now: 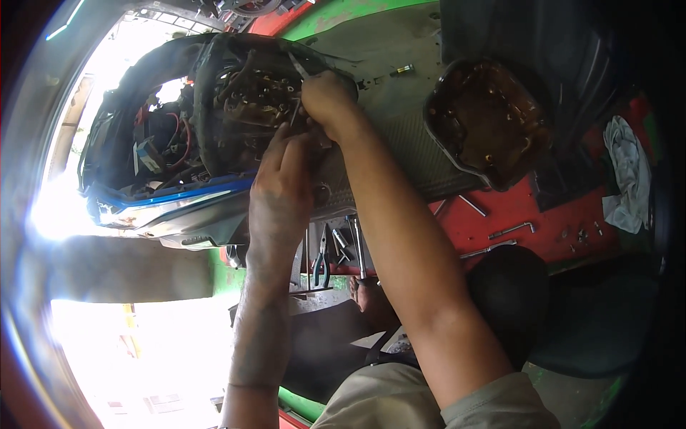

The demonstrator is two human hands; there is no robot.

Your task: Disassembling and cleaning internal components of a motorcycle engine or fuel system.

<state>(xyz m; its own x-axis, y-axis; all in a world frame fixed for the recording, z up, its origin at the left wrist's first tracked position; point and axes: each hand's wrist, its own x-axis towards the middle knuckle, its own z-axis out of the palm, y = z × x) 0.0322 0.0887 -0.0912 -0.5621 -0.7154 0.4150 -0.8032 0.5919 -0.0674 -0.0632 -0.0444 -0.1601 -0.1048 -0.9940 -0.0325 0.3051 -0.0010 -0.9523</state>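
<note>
Both my hands reach over the opened body of a scooter, where oily engine parts lie exposed. My right hand is closed in a fist, and a flat, light metal tool sticks out beyond its fingers; the tool's kind is unclear. Just below and nearer to me, my left hand has its fingers bent round a thin metal rod, which points up toward the right fist. The left fingertips are partly in shadow. How the rod meets the engine cannot be made out.
On the footboard lies a small cylindrical piece. A dark basin holds brown oily liquid and small parts. Pliers and sockets lie below the scooter; an L-shaped wrench and white cloth are at right.
</note>
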